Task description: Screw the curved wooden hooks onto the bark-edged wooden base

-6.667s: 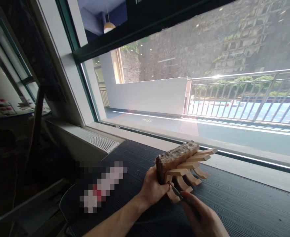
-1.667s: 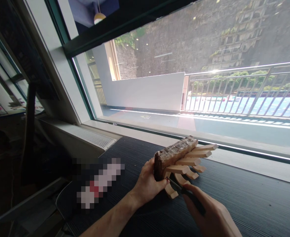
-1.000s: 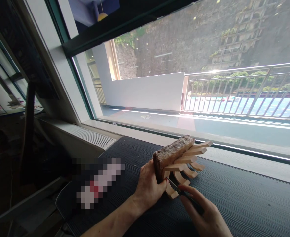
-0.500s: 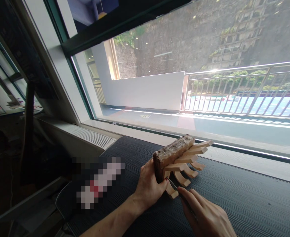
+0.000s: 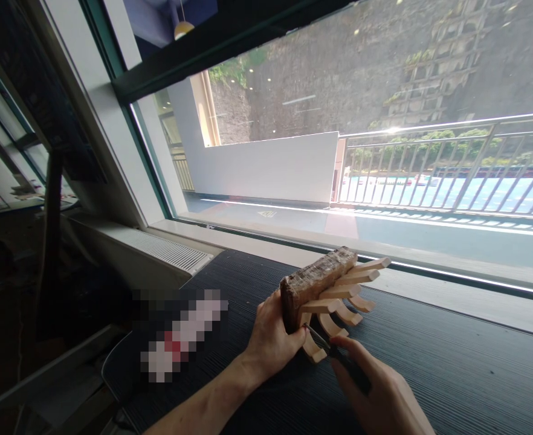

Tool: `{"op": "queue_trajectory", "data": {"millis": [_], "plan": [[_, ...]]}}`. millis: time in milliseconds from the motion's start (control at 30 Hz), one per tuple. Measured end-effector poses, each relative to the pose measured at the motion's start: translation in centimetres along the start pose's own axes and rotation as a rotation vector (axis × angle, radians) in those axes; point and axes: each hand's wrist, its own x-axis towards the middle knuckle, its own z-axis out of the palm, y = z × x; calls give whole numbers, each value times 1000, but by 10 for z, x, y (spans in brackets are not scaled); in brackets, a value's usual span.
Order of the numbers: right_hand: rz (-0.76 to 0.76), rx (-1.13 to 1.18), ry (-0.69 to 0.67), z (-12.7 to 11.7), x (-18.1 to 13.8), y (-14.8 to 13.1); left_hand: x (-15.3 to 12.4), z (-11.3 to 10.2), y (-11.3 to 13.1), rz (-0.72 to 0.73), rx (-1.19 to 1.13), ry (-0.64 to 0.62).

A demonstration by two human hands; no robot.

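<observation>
A short bark-covered log rises tilted above the dark table, with several pale wooden hooks sticking out along its right side. My left hand is wrapped round its near end, the thumb pressed by the base of the nearest hook. In my right hand is a screwdriver with a dark handle, its thin shaft pointing up and left. The shaft reaches the nearest hook beside my left thumb. The exact spot its tip touches is too small to make out.
The black grained table stretches to the right and up to the window sill. A blurred-out pale and red object lies on its left part. A white vent grille runs beside the window.
My right hand has rotated round the screwdriver, so more of the dark handle shows. The log and my left hand have barely shifted.
</observation>
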Motion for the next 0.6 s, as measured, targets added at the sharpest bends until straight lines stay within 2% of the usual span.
{"op": "queue_trajectory", "data": {"millis": [133, 233, 333, 500, 600], "plan": [[-369, -282, 82, -2, -2, 3, 0, 0, 1, 4, -20, -7], [-408, -320, 82, 0, -3, 3, -1, 1, 0, 0, -11, 2], [-285, -208, 57, 3, -5, 0, -2, 3, -1, -6, -1, 11], [102, 105, -109, 4, -3, -5, -3, 4, -1, -20, -14, 1], [195, 177, -159, 3, 0, -4, -3, 3, 0, -26, -15, 3]]}}
